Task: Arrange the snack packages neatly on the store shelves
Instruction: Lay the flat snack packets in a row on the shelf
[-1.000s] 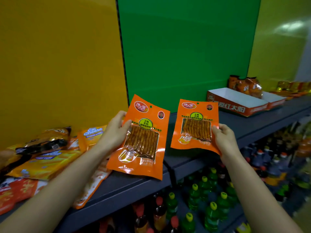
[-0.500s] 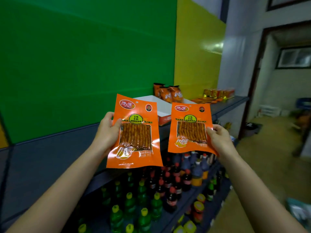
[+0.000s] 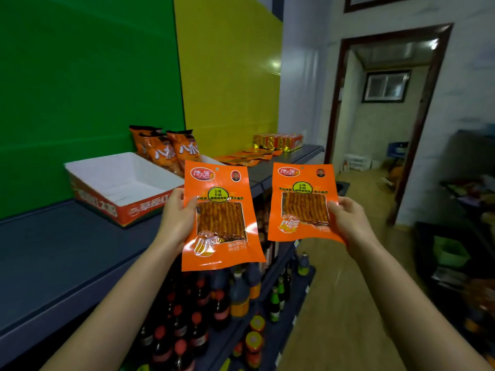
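Observation:
I hold two flat orange snack packets upright in front of me, each with a clear window showing reddish strips. My left hand (image 3: 175,219) grips the left edge of the left packet (image 3: 221,215). My right hand (image 3: 348,220) grips the right edge of the right packet (image 3: 302,202). Both packets hang in the air past the front edge of the dark grey shelf (image 3: 67,253), which runs along the wall on my left.
An open white-lined orange tray (image 3: 120,183) stands on the shelf, with orange snack bags (image 3: 166,149) behind it. Flat orange packets (image 3: 243,158) and gold boxes (image 3: 278,141) lie further along. Bottles (image 3: 219,303) fill the lower shelves. A doorway (image 3: 385,116) is ahead.
The view has swung right along the shelf, away from the pile of mixed snack bags. Both hands have kept their packets and carried them along towards the white tray and the far end.

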Demonstrator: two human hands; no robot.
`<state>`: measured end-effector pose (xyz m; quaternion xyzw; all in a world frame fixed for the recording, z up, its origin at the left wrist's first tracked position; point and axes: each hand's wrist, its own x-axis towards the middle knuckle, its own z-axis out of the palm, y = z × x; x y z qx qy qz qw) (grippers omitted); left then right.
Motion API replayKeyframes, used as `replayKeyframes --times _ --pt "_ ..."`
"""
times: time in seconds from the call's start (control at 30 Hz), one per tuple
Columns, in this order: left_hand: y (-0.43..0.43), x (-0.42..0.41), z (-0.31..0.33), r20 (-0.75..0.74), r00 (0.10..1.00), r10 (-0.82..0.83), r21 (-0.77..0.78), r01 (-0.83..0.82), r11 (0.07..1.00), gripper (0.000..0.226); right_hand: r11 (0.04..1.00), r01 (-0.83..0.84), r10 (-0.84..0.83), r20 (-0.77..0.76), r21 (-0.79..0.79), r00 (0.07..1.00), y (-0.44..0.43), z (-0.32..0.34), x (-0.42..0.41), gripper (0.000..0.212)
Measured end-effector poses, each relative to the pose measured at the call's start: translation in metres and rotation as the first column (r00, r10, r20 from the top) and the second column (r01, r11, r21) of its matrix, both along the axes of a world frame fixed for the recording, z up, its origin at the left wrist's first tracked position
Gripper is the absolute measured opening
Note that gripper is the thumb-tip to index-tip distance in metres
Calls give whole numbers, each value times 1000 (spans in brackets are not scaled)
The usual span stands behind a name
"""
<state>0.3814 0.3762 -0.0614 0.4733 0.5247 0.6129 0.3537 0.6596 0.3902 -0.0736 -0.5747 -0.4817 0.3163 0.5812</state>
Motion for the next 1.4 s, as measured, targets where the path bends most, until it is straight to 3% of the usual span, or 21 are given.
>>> replayKeyframes --times 0.4,0.67,0.83,1.1,1.2,1.4 --pt "197 89 2 82 997 -9 -1 9 1000 11 998 -57 57 2 -10 998 202 12 78 20" --pt "288 110 -3 70 990 120 -47 -117 992 7 986 -160 161 11 -45 987 320 3 98 18" --pt "323 109 -11 56 968 245 -58 -242 969 7 941 -334 331 -49 -58 942 396 5 90 15" --pt "346 104 -2 -57 839 540 -73 -543 836 19 791 -606 607 -19 -89 795 486 26 59 18" --pt "354 106 -2 -144 765 628 -84 -641 763 13 730 -675 679 -3 -111 734 511 25 49 21" --pt "372 117 -6 -274 652 707 -87 -749 657 11 642 -749 761 12 -164 649 541 10 31 21"
